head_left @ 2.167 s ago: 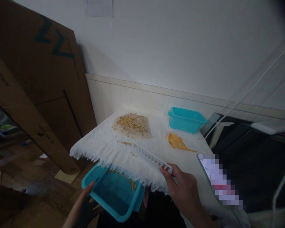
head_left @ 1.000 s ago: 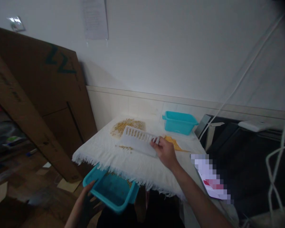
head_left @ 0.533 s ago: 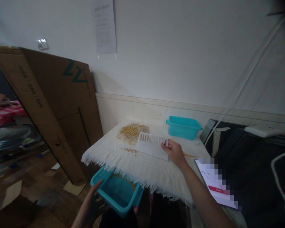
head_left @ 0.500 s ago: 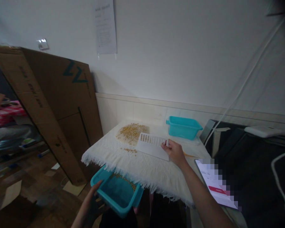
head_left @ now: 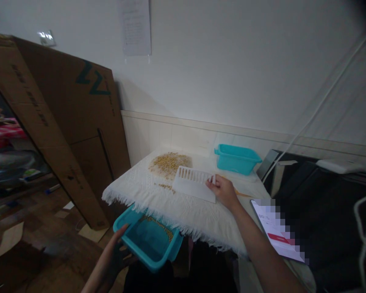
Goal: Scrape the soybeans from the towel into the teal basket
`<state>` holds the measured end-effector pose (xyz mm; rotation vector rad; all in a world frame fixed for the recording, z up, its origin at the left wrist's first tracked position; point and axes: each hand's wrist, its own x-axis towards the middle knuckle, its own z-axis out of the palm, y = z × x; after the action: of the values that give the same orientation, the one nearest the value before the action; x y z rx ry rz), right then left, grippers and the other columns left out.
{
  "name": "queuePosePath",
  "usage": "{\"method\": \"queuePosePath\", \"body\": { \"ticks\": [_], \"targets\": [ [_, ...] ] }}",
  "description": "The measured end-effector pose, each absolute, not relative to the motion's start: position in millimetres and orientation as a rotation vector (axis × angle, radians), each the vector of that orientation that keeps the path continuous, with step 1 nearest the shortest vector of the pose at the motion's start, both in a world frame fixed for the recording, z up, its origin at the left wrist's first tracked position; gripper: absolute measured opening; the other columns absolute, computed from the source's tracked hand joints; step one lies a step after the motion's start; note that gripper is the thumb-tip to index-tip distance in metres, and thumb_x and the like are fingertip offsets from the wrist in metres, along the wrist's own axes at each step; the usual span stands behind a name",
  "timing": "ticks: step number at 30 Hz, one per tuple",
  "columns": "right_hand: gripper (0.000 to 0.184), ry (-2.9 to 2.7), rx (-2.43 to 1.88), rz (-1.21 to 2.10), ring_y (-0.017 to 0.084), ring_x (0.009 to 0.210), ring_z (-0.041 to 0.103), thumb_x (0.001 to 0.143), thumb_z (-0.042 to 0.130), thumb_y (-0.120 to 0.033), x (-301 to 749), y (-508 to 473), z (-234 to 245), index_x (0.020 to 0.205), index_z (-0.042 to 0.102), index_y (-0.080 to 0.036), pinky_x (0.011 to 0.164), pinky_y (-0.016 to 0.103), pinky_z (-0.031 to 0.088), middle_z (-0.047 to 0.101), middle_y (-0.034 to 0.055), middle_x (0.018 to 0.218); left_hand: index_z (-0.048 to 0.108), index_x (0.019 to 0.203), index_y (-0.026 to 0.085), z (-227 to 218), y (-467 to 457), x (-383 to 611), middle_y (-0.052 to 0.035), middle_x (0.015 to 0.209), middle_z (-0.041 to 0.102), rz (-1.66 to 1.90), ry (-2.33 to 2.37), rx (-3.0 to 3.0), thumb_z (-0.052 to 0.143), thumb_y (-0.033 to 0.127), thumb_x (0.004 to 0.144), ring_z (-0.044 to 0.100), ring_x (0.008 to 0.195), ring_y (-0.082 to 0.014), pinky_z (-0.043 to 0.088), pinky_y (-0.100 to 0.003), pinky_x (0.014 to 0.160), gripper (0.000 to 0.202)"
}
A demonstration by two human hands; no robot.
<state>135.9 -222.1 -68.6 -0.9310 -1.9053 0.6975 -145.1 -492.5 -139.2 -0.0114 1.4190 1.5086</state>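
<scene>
My right hand [head_left: 222, 189] grips one end of a white slotted plastic panel [head_left: 192, 183], holding it over a white fringed cloth [head_left: 158, 201] on a small table. A pile of yellow beans [head_left: 169, 160] lies on the cloth beyond the panel, with a few loose beans [head_left: 166, 187] nearer the edge. My left hand [head_left: 114, 254] holds a teal tray [head_left: 148, 242] below the cloth's front edge; some beans lie in it.
A second teal tray [head_left: 236, 158] stands at the back right of the table. A phone [head_left: 277, 236] lies on the right. A large cardboard box [head_left: 57, 126] leans at the left. White cables [head_left: 323, 101] hang on the right over a dark surface.
My right hand carried the white panel from the cloth's front edge back toward the bean pile and has since held it near there. The teal tray stays under the edge.
</scene>
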Motion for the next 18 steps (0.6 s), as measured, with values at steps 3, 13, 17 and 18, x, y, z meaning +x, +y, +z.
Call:
{"method": "queuePosePath", "body": {
  "ticks": [3, 13, 17, 18],
  "targets": [
    [0.034, -1.906, -0.937, 0.660, 0.015, 0.050, 0.054, 0.079, 0.065, -0.052, 132, -228, -66, 0.065, 0.056, -0.022, 0.048, 0.024, 0.037, 0.062, 0.0004, 0.055, 0.062, 0.130, 0.018, -139, -492, -146, -0.0172, 0.134, 0.067, 1.491, 1.445, -0.020, 0.070, 0.052, 0.085, 0.075, 0.097, -0.0353, 0.064, -0.046, 0.071, 0.058],
    [0.034, -1.884, -0.868, 0.841, 0.022, 0.063, 0.069, 0.080, 0.069, -0.053, 125, -236, -68, 0.075, 0.064, -0.020, 0.054, 0.028, 0.049, 0.073, 0.0055, 0.070, 0.051, 0.145, 0.025, -135, -492, -143, -0.0134, 0.150, 0.059, 1.475, 1.448, 0.002, 0.074, 0.060, 0.079, 0.073, 0.104, -0.0364, 0.064, -0.050, 0.077, 0.078],
    [0.031, -1.897, -0.854, 0.855, 0.022, 0.063, 0.070, 0.081, 0.068, -0.050, 123, -240, -69, 0.076, 0.064, -0.020, 0.055, 0.029, 0.051, 0.073, 0.0056, 0.071, 0.051, 0.147, 0.025, -131, -492, -142, -0.0162, 0.150, 0.060, 1.463, 1.443, 0.028, 0.073, 0.063, 0.078, 0.074, 0.104, -0.0382, 0.063, -0.047, 0.075, 0.082],
    [0.029, -1.899, -0.849, 0.858, 0.022, 0.064, 0.070, 0.081, 0.068, -0.048, 122, -242, -69, 0.076, 0.064, -0.020, 0.056, 0.029, 0.051, 0.073, 0.0056, 0.071, 0.050, 0.148, 0.027, -132, -493, -142, -0.0152, 0.151, 0.059, 1.463, 1.440, 0.038, 0.073, 0.063, 0.078, 0.074, 0.105, -0.0384, 0.062, -0.047, 0.075, 0.082]
  ]
}}
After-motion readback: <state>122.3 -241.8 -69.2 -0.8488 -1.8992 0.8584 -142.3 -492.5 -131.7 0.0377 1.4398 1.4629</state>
